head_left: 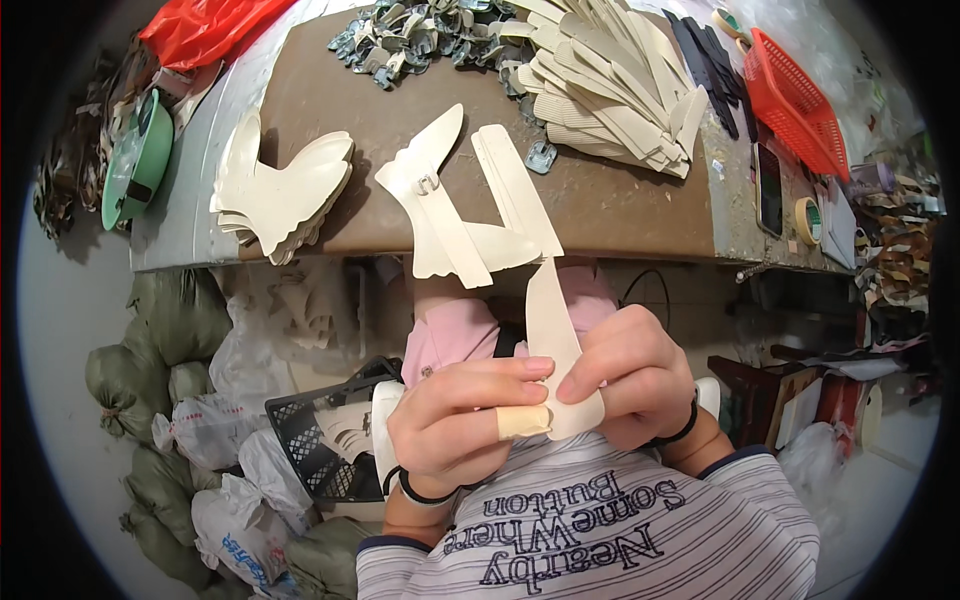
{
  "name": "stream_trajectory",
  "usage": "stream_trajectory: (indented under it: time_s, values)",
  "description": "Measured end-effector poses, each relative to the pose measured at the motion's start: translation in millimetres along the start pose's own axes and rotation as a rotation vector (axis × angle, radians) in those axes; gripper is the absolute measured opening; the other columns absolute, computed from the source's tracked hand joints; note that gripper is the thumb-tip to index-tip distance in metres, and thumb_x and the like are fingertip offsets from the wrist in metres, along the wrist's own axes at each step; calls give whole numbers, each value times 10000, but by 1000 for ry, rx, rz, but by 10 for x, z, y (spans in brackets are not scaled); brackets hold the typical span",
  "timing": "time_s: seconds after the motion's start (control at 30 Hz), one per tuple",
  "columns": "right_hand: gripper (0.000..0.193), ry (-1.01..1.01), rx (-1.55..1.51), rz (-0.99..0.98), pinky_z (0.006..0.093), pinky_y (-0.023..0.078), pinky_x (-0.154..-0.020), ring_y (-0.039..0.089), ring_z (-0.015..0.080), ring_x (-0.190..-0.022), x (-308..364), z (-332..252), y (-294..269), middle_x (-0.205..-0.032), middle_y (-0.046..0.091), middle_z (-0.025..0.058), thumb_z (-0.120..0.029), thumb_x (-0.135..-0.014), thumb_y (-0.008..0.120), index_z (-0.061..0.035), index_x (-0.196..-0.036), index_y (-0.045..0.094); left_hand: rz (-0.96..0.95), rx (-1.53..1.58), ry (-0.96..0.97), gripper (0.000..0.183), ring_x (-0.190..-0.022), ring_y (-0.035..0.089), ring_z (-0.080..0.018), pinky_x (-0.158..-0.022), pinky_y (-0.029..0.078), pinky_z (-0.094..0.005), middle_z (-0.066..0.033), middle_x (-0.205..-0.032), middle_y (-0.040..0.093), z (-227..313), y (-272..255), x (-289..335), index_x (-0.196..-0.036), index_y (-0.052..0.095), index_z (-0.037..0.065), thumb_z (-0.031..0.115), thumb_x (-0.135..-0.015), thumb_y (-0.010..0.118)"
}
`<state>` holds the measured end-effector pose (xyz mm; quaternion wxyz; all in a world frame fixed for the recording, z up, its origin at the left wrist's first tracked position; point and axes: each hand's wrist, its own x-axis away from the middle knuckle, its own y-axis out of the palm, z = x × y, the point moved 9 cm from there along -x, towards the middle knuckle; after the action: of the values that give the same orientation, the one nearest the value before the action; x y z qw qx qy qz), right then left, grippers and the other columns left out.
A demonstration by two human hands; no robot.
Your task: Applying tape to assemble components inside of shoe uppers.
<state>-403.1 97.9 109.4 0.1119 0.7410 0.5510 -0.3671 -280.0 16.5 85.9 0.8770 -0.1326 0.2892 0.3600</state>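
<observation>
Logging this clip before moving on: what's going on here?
A person at a brown-topped table holds a tapered cream piece between left grip and right grip, over their lap. Ahead, a cream cutout bearing a metal buckle overhangs the table's edge; stacked cutouts lie left, metal pieces and cream strips farther back.

A brown-topped table [640,215] carries stacked cream pieces [285,195] at left. Metal buckles [395,45] lie far, cream strips [605,85] right of them, a red basket [795,110] far right.

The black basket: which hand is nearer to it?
Left. The left hand is to the right of the black basket; the right hand is farther right.
</observation>
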Motion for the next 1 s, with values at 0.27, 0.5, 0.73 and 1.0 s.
stream_trajectory:
  time_s: [0.27, 0.5, 0.73, 1.0]
  values:
    - [207, -184, 121, 27, 302, 490, -659, 572, 218, -817, 85, -104, 70, -1033, 656, 57, 40, -667, 638, -61, -844, 672, 34, 121, 164, 149, -900, 680, -378, -727, 590, -358, -163, -921, 637, 95, -73, 5, -832, 693, -57, -16, -692, 724]
    - [165, -209, 145, -19, 285, 492, -655, 560, 216, -815, 75, -170, 108, -1040, 658, 69, 13, -647, 654, -59, -795, 657, 16, 86, 165, 135, -862, 689, -352, -689, 591, -331, -137, -869, 645, 114, -68, -7, -814, 696, -41, 5, -693, 734]
    - [160, -260, 164, 17, 278, 486, -638, 554, 192, -784, 136, -194, 131, -999, 659, 75, -19, -611, 681, -60, -759, 635, -61, 35, 198, 148, -850, 688, -339, -645, 576, -316, -131, -858, 634, 150, -38, -46, -820, 682, -41, -3, -682, 715]
    - [223, -132, 47, -113, 277, 483, -651, 567, 191, -783, 29, -82, 179, -1019, 650, 70, -48, -603, 689, -43, -825, 676, -2, 58, 87, 195, -847, 683, -312, -697, 572, -342, -118, -900, 615, 61, -101, 3, -843, 667, -24, -62, -654, 694]
